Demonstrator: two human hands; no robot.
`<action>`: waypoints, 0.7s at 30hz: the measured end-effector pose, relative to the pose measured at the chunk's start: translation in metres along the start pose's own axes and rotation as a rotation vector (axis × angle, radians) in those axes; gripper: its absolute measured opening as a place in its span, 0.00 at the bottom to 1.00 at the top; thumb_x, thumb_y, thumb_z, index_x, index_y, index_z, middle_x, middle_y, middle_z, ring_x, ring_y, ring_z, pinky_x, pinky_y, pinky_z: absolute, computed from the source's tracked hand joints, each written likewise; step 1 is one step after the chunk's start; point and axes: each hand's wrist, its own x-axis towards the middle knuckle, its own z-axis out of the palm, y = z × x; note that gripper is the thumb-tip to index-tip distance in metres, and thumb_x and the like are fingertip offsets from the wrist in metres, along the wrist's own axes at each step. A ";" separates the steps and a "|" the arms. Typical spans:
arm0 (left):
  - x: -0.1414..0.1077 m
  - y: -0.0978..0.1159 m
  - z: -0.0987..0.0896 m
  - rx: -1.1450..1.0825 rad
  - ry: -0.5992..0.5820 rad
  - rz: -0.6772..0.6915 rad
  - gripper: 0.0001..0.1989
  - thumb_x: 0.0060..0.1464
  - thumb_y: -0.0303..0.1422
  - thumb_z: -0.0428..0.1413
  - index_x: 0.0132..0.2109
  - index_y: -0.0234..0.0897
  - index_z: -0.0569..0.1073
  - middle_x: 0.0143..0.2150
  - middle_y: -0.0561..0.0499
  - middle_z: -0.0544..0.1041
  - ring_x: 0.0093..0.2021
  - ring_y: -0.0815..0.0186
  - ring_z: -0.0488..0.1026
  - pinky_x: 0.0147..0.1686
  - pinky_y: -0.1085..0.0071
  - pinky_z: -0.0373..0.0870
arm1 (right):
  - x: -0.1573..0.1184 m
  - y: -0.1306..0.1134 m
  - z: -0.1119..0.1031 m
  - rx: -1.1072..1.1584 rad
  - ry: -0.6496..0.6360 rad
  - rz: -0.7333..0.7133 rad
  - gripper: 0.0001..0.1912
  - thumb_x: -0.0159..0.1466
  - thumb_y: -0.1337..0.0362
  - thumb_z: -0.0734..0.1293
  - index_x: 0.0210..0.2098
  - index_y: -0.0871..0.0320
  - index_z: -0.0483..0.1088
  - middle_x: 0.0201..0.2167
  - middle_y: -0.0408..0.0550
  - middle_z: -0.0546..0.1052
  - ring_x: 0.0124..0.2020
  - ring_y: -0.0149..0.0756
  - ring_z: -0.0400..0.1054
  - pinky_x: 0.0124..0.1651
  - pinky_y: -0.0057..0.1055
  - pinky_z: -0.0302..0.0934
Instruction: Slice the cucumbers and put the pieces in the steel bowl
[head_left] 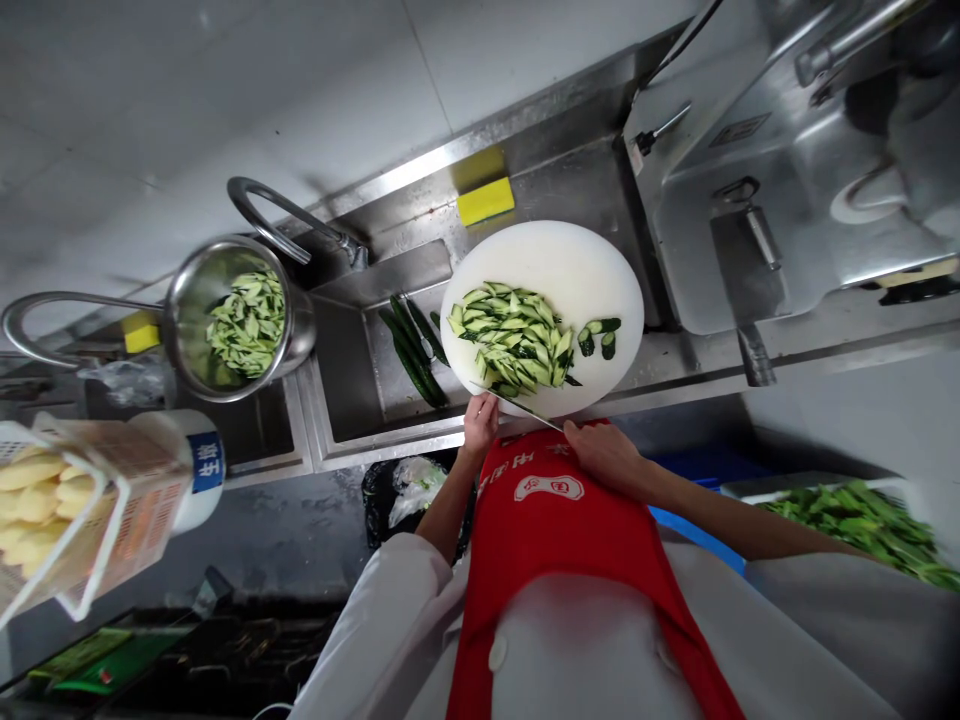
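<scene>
A round white cutting board (540, 250) lies over the sink, bearing a heap of cut cucumber pieces (517, 335) and a few cucumber end pieces (607, 345) at its right. My right hand (604, 457) grips a knife (525, 409) at the board's near edge, its thin blade slanting up and left in front of the heap. Close to the blade's far end is my left hand (480, 422), fingers drawn together; what they pinch, if anything, is too small to tell. Several whole cucumbers (412, 350) lie in the sink left of the board.
Left stands a steel pot (300, 330) with more cut cucumber, beside a curved faucet (277, 210). A yellow sponge (486, 202) sits behind the board. A basket of peeled potatoes (97, 510) is at far left, a steel machine (750, 230) at right, leafy greens (855, 525) below.
</scene>
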 end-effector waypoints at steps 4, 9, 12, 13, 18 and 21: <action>0.005 0.007 -0.003 0.041 -0.021 0.003 0.14 0.68 0.34 0.47 0.44 0.35 0.77 0.38 0.42 0.75 0.41 0.64 0.74 0.43 0.67 0.74 | -0.001 0.004 -0.003 -0.002 0.021 -0.017 0.15 0.68 0.73 0.53 0.49 0.64 0.66 0.37 0.59 0.80 0.42 0.49 0.77 0.40 0.37 0.66; 0.045 0.039 -0.047 0.049 0.299 -0.071 0.10 0.65 0.35 0.52 0.41 0.35 0.76 0.36 0.46 0.75 0.38 0.65 0.73 0.42 0.67 0.73 | -0.015 0.008 -0.009 -0.006 0.033 0.010 0.15 0.67 0.74 0.55 0.51 0.62 0.65 0.38 0.59 0.80 0.41 0.46 0.78 0.41 0.34 0.65; 0.108 0.072 -0.067 0.007 0.560 -0.117 0.08 0.65 0.34 0.53 0.43 0.35 0.75 0.39 0.47 0.74 0.43 0.63 0.72 0.46 0.65 0.71 | -0.019 0.008 -0.011 0.000 0.058 -0.019 0.15 0.67 0.74 0.56 0.51 0.62 0.65 0.37 0.59 0.80 0.41 0.46 0.77 0.42 0.33 0.64; 0.131 0.084 -0.063 -0.038 0.511 -0.078 0.09 0.65 0.34 0.52 0.44 0.35 0.75 0.41 0.47 0.74 0.44 0.63 0.72 0.48 0.65 0.71 | -0.019 0.007 -0.011 0.003 0.072 -0.039 0.15 0.67 0.73 0.56 0.50 0.63 0.65 0.37 0.59 0.81 0.41 0.46 0.77 0.42 0.33 0.64; 0.214 0.130 0.045 -0.134 -0.193 0.311 0.07 0.63 0.30 0.55 0.45 0.33 0.76 0.41 0.46 0.75 0.43 0.64 0.73 0.46 0.67 0.72 | -0.015 0.002 -0.008 0.008 0.151 -0.127 0.15 0.68 0.73 0.55 0.50 0.62 0.67 0.37 0.59 0.81 0.40 0.45 0.77 0.42 0.32 0.65; 0.225 0.136 0.114 -0.009 -0.463 0.367 0.06 0.55 0.26 0.61 0.41 0.32 0.77 0.35 0.47 0.75 0.34 0.65 0.72 0.41 0.66 0.72 | -0.009 0.004 -0.003 0.032 0.183 -0.151 0.16 0.69 0.71 0.55 0.52 0.63 0.67 0.40 0.59 0.80 0.43 0.44 0.76 0.43 0.31 0.65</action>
